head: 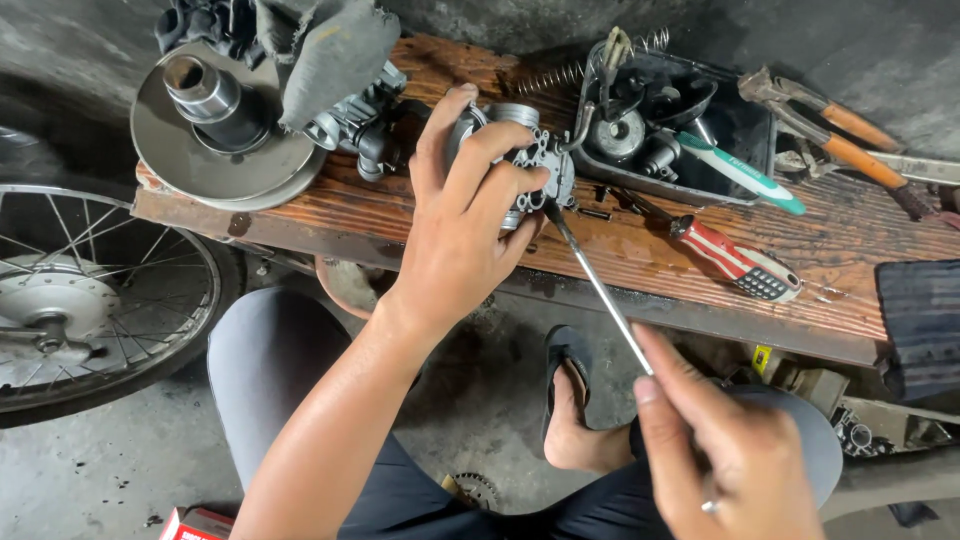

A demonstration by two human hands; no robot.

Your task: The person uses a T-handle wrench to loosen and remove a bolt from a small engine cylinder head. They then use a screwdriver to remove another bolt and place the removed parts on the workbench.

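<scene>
On the bench edge, under the left hand: a small grey metal carburettor body (530, 160) sits on the wooden plank (700, 280).
Left hand (465, 220): fingers wrapped over the top of the carburettor body, clamped on it, thumb on its far side.
Right hand (735, 450): closed round the near end of a long screwdriver (595, 285); handle hidden in the fist, index finger and thumb laid along the shaft.
Screwdriver tip: touching the lower right face of the carburettor body, just below the left fingertips; shaft slants from there back to the right hand.
Hands: well apart, joined only by the shaft.
Beyond the left hand: a round pulley disc (215, 140) with a raised hub, a grey rag (330, 50) draped over its far side.
Beyond the right hand: a red-handled screwdriver (735, 260) lying flat on the plank; further off a dark tray (690, 120) of small parts, pliers with orange grips (830, 130) past it.
Left of the left forearm: a spoked wheel (90, 290) on the floor.
Between the hands, below: a foot in a dark sandal (575, 400).
</scene>
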